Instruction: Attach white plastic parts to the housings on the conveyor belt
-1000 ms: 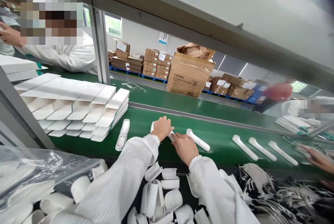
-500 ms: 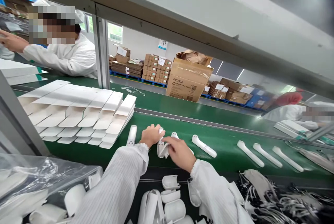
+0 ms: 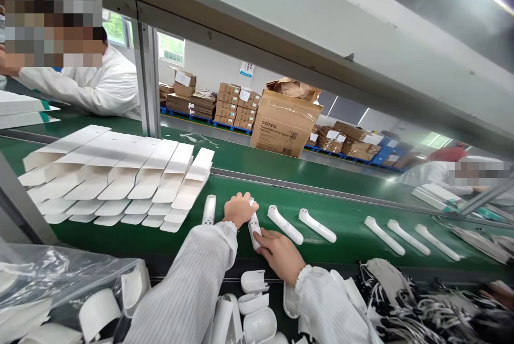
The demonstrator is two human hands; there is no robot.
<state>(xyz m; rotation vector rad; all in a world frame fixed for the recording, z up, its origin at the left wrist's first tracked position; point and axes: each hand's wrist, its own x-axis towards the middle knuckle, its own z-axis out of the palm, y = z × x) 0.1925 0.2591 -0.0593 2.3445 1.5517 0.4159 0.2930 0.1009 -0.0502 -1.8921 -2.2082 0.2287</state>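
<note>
A white handheld device (image 3: 254, 230) lies on the green belt (image 3: 353, 237) between my hands. My left hand (image 3: 240, 209) is closed round its upper end. At its lower end, the fingers of my right hand (image 3: 279, 253) press against the side. Another white device (image 3: 209, 209) lies just left of my left hand. Two more, a near one (image 3: 286, 224) and a farther one (image 3: 317, 225), rest to the right of my hands. Several white curved covers (image 3: 260, 325) lie in the dark area below my forearms.
Open white boxes (image 3: 120, 165) stand in a row at left. A plastic bag (image 3: 68, 274) of white parts is at lower left, corded pouches (image 3: 387, 280) at lower right. A metal post (image 3: 149, 82) and a large carton (image 3: 283, 124) stand beyond. Co-workers sit at both sides.
My right hand has moved down along the device; the loose white piece at its fingers is no longer visible there. The view has shifted slightly, and the co-worker at left leans further left.
</note>
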